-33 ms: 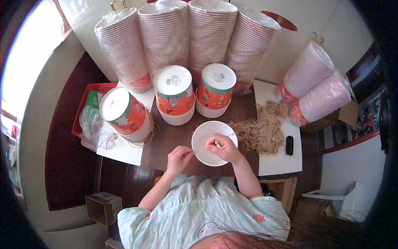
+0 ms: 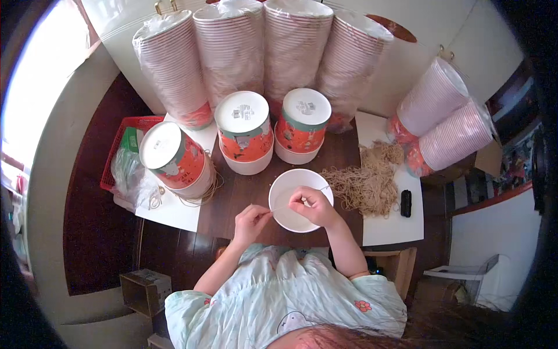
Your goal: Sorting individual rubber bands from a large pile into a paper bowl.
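A white paper bucket (image 2: 280, 186) stands upright in front of me with its mouth facing up. Across its near rim runs a thin pale string (image 2: 279, 209), stretched between my two hands. My left hand (image 2: 251, 223) pinches one part of it just outside the bucket's left rim. Over the bucket's mouth, the fingers of my right hand (image 2: 314, 207) are closed on the string, and a short piece sticks out towards the right rim. Beside the bucket on the right lies a tangled heap of tan string (image 2: 366, 186). The bucket's inner bottom is partly hidden by my right hand.
Upside-down orange-and-green paper buckets (image 2: 246, 148) stand behind and to the left, the leftmost with string around its base. Tall plastic-wrapped bucket stacks (image 2: 297, 49) line the back; more stacks (image 2: 435, 99) lean at right. A black object (image 2: 406, 203) and a red basket (image 2: 111, 152) flank the table.
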{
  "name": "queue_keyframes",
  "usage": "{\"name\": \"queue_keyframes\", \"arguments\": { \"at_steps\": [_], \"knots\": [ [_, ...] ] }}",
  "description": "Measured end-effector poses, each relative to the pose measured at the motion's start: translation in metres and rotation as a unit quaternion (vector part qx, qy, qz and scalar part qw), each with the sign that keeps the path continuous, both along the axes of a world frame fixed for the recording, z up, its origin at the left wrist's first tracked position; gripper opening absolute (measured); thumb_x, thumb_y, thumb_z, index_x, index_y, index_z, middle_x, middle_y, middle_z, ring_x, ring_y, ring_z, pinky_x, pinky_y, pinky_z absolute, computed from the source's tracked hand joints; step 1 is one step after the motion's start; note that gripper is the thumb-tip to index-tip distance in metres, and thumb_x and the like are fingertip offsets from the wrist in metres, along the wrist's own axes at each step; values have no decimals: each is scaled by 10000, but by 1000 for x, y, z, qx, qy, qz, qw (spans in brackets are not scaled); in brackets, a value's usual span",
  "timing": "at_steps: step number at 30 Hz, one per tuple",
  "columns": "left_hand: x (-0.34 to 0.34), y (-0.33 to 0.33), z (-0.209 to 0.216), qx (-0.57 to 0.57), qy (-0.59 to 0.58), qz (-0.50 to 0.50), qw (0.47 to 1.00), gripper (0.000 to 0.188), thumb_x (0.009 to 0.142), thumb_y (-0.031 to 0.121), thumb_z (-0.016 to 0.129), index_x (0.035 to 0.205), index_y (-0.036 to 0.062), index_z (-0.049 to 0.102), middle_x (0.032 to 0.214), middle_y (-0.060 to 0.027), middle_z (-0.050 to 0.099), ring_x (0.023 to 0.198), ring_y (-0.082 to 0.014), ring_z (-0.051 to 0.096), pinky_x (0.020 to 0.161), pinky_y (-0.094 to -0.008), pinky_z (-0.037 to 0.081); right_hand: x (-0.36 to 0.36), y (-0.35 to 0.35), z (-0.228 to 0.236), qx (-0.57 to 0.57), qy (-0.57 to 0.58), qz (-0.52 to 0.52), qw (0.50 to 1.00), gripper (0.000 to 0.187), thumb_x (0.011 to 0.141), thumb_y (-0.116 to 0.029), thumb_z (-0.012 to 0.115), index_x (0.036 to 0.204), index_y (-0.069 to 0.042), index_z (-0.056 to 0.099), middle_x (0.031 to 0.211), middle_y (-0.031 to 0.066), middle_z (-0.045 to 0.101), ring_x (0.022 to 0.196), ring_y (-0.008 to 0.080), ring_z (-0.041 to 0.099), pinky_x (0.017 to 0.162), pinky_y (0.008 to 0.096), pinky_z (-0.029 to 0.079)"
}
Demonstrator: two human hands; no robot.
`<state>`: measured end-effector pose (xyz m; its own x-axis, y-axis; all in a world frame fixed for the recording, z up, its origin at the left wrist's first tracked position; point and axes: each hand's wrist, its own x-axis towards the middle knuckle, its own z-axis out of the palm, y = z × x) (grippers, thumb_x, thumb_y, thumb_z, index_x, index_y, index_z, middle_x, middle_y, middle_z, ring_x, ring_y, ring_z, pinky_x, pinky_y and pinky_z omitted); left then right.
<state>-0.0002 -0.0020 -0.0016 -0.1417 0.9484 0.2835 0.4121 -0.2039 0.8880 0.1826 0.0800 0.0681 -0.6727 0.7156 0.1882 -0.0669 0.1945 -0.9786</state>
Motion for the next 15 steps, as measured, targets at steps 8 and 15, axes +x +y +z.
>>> {"name": "queue_keyframes", "arguments": {
  "at_steps": [8,15],
  "knots": [
    [4,-8,-2,-37,-5,5,999,83,733,42,652,812,26,631,727,-72,610,585,-123,572,526,-235,464,4,-4,1,-8,2,-4,1000,72,809,-86,582,773,-36,544,744,4,519,695,79,474,651,222,384],
    [5,-11,-10,-34,22,20,999,65,744,33,630,805,11,619,726,-95,609,598,-156,588,532,-248,472,9,-2,-1,-6,38,-26,999,96,814,-114,579,770,-37,543,739,0,535,688,70,480,647,215,397]
  ]
}}
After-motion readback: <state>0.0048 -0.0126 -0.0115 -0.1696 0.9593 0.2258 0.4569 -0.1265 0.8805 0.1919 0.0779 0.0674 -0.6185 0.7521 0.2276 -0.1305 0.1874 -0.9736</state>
